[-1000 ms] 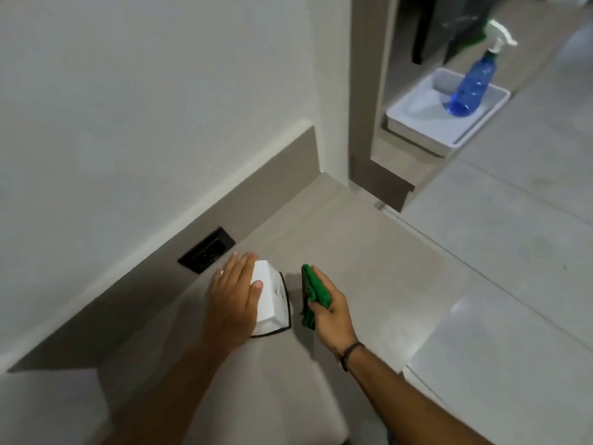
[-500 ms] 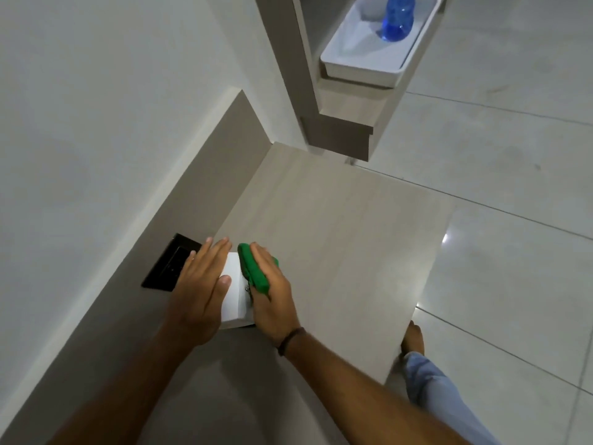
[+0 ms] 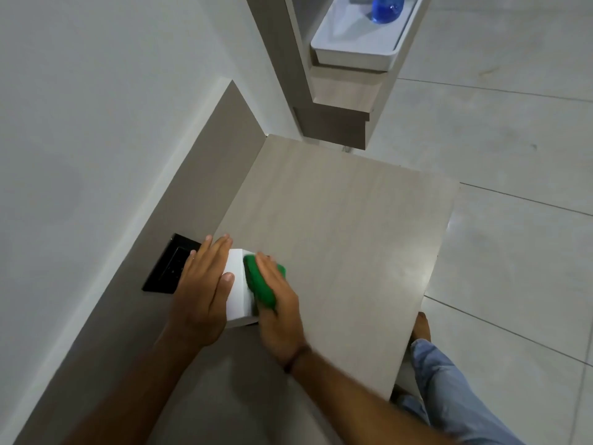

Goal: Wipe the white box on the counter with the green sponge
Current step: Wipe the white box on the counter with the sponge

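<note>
A small white box (image 3: pixel 239 290) sits on the pale wooden counter (image 3: pixel 337 239), close to the back wall. My left hand (image 3: pixel 202 290) lies flat over the box's left side and holds it in place. The green sponge (image 3: pixel 261 282) is pressed against the box's right side, gripped by my right hand (image 3: pixel 277 311). Much of the box is hidden under both hands.
A black socket plate (image 3: pixel 171 266) is set in the wall panel just left of the box. A white tray (image 3: pixel 356 46) with a blue spray bottle (image 3: pixel 386 8) rests on a shelf at the top. My leg and foot (image 3: pixel 423 335) show past the counter's right edge.
The sponge went from just right of the box to pressed against its right side, then slid along it. My view tilted further down. The left hand stayed on the box.
</note>
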